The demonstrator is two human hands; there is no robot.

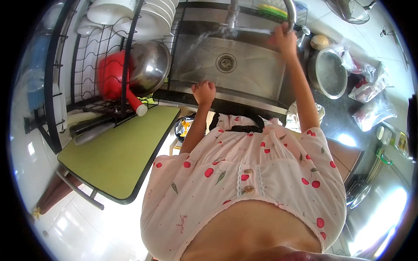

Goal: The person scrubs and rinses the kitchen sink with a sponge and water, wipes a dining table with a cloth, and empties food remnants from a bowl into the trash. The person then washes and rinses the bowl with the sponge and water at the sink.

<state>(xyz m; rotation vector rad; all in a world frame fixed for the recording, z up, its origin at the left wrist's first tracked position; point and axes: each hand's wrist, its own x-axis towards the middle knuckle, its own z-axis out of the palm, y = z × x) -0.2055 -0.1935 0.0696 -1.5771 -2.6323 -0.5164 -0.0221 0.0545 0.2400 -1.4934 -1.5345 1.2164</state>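
My left hand point(203, 92) is closed in a loose fist over the front edge of the steel sink point(248, 69), and nothing shows in it. At the back right of the sink, my right hand point(285, 41) is closed at the end of the curved faucet spout point(291, 13); its fingers are partly blurred. Water point(257, 30) streams and splashes along the back of the basin near the faucet base point(232, 18). The round drain point(226, 63) lies in the basin floor.
Left of the sink, a black wire rack point(78, 65) holds white bowls, plates, a red pan point(112, 74) and a metal bowl point(150, 65). Below it is a green folding table point(117, 152). On the right counter stand a metal pot point(328, 74) and plastic bags point(372, 93).
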